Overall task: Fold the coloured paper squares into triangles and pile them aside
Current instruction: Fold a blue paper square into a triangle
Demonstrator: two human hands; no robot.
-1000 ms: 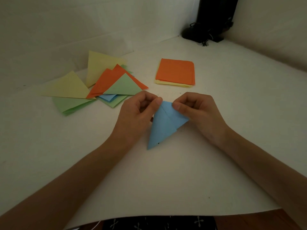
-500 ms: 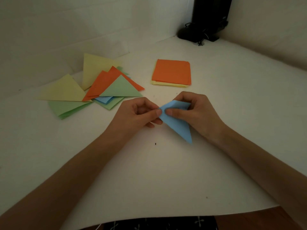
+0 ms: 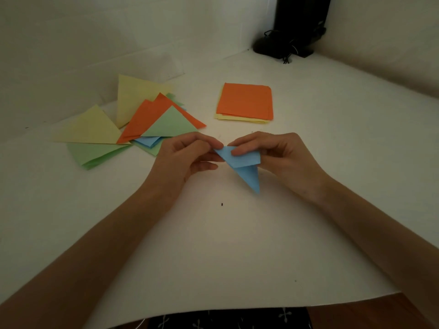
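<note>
Roughly midway, by the look of it: a loose pile of folded triangles (image 3: 152, 124) in yellow, orange, green and some blue already lies at the left of the white table (image 3: 213, 245). A stack of unfolded squares (image 3: 245, 102), orange on top and yellow below, waits to the right of that pile, so several sheets remain, though how many cannot be told. The blue paper (image 3: 244, 162) in work sits between the two hands, nearer the person than both heaps. It is already creased, one flap doubled over, its long tip pointing toward the person. The left hand (image 3: 187, 157) pinches its left corner with curled fingertips, and the right hand (image 3: 280, 155) pinches the upper edge just beside it — both hands close together, clamped on the sheet, which seems partly lifted off the surface.
</note>
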